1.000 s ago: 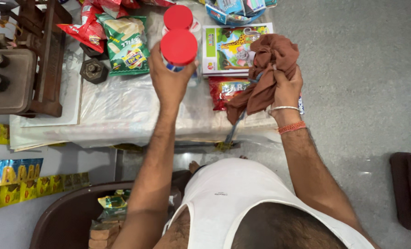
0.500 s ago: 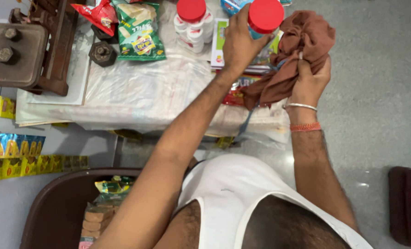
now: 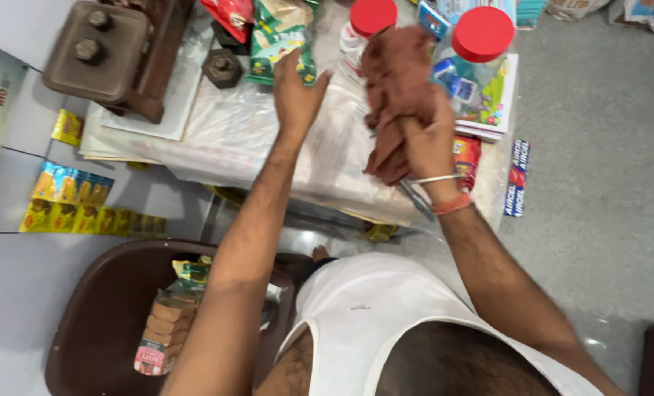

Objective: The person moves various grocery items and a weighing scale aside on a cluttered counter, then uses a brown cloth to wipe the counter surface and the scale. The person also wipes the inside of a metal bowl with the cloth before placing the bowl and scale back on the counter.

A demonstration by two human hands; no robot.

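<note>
My right hand (image 3: 427, 144) grips a crumpled brown cloth (image 3: 396, 88) and holds it over the plastic-covered counter (image 3: 231, 139). My left hand (image 3: 295, 89) hovers open above the counter, fingers spread, next to a green snack packet (image 3: 279, 33). A clear jar with a red lid (image 3: 481, 35) stands on colourful packs just right of the cloth. A second red-lidded jar (image 3: 371, 16) sits at the counter's far edge, behind the cloth.
An old metal weighing scale (image 3: 114, 51) and a dark iron weight (image 3: 223, 67) stand at the counter's left. Yellow sachet strips (image 3: 85, 209) hang on its front. A brown tub (image 3: 99, 330) with biscuit packs sits below left. Grey floor lies to the right.
My left hand has set down the red-lidded jar on the packs at the right and swung left, now open. My right hand moved the brown cloth left over the counter.
</note>
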